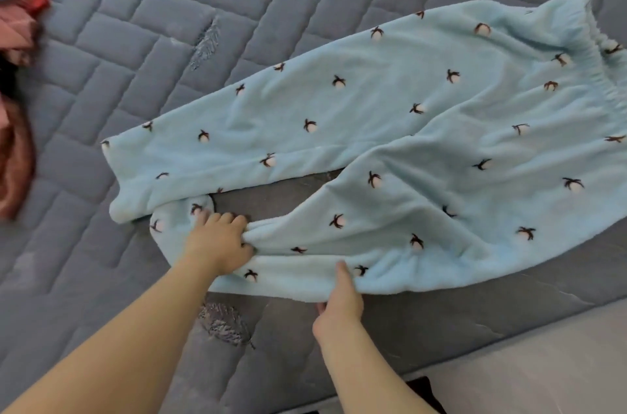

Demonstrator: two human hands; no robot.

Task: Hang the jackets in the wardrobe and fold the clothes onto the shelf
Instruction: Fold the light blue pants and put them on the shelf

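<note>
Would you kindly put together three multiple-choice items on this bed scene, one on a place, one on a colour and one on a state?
1. Where does the waistband of the fleece trousers lie?
A. upper right of the view
B. under the left hand
C. on the heap of clothes

2. What colour is the trousers' fabric?
A. red
B. light blue with small dark-and-white motifs
C. plain grey

3. What is the left hand doing?
A. hanging free of the trousers
B. resting flat on the quilted mattress
C. gripping bunched fabric of the near leg

Answers:
1 A, the gathered elastic edge sits at the upper right.
2 B, pale blue fleece dotted with motifs.
3 C, the fingers curl into gathered cloth near the cuff, while the right hand pinches the leg's near edge. The reddish heap of clothes lies apart, at the left.
</note>
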